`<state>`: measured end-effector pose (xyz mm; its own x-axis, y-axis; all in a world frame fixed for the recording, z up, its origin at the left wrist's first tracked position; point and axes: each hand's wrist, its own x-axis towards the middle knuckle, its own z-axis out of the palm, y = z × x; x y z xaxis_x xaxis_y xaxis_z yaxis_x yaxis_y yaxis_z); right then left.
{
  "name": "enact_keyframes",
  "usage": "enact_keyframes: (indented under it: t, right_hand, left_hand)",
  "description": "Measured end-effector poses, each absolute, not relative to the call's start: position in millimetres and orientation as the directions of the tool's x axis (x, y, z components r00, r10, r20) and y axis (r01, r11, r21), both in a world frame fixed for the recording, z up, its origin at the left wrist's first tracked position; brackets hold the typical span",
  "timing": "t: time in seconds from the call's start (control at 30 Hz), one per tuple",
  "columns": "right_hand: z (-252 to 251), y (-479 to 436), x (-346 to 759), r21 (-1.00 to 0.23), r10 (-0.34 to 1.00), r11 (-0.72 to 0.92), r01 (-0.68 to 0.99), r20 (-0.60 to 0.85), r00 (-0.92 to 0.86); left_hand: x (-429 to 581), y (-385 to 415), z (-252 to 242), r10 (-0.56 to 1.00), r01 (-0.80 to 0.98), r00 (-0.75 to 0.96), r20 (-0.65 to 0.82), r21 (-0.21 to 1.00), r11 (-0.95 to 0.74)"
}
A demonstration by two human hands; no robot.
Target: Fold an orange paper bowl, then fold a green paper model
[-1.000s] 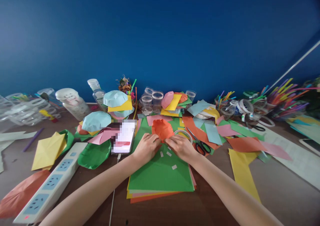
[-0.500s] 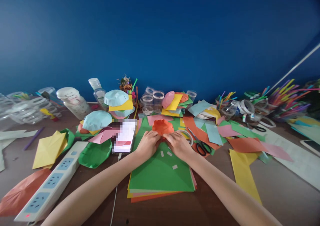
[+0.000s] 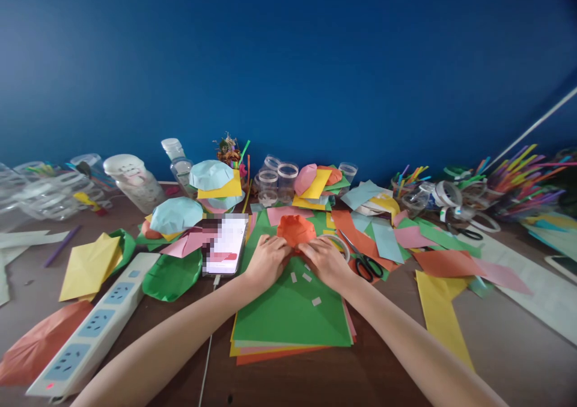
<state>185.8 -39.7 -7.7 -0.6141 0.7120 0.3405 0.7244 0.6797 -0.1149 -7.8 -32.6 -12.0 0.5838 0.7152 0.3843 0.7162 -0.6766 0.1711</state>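
Left hand point(image 3: 269, 261) and right hand point(image 3: 325, 259) both pinching the near edge of a cupped orange paper point(image 3: 296, 230) (crinkled at the rim), over a green sheet point(image 3: 293, 323), white bits point(image 3: 316, 302) on it, scissors point(image 3: 368, 268) to the right, phone point(image 3: 229, 247) to the left

Looks like a papercraft workspace (home or classroom, hard to tell), judging by stacked coloured paper point(image 3: 293, 326), black-handled scissors point(image 3: 369, 269), bright thin sticks point(image 3: 518, 169) and clear plastic cups point(image 3: 287, 181).

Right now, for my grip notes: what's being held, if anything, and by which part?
The orange cupped paper shape, at its near edge, by the left hand and right hand.
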Motion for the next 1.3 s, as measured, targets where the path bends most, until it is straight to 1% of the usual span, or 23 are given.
enact_keyframes:
  t: [0.13, 0.23, 0.43, 0.6, 0.73, 1.03, 1.3]
  right_hand:
    - [-9.9, -41.6, 186.3, -0.068, 0.683, 0.701, 0.710, 0.348, -0.642]
    - [-11.7, -42.8, 187.7, -0.060, 0.673, 0.707, 0.705, 0.363, -0.644]
    - [-11.4, -43.7, 191.1, -0.087, 0.677, 0.709, 0.699, 0.361, -0.642]
    - [-10.3, -41.4, 185.8, -0.097, 0.711, 0.666, 0.739, 0.384, -0.589]
    - [-9.0, -40.0, 179.6, -0.121, 0.743, 0.628, 0.769, 0.388, -0.545]
    - [-12.7, -36.5, 176.1, -0.192, 0.793, 0.568, 0.800, 0.386, -0.471]
    - [-11.3, -38.3, 174.9, -0.271, 0.799, 0.579, 0.769, 0.379, -0.468]
  left_hand:
    - [-10.1, -37.4, -9.7, 0.664, 0.697, 0.616, 0.422, 0.100, -0.710]
    - [-10.6, -39.9, -9.0, 0.630, 0.674, 0.636, 0.445, 0.076, -0.735]
    - [-7.2, -40.8, -8.3, 0.674, 0.701, 0.622, 0.397, 0.102, -0.706]
    - [-3.1, -36.7, -7.6, 0.741, 0.748, 0.575, 0.347, 0.145, -0.648]
    - [-0.6, -32.2, -11.5, 0.763, 0.769, 0.547, 0.344, 0.153, -0.621]
    - [-0.4, -31.7, -13.1, 0.771, 0.793, 0.522, 0.364, 0.124, -0.596]
    - [-3.6, -34.7, -14.7, 0.679, 0.717, 0.627, 0.382, 0.059, -0.695]
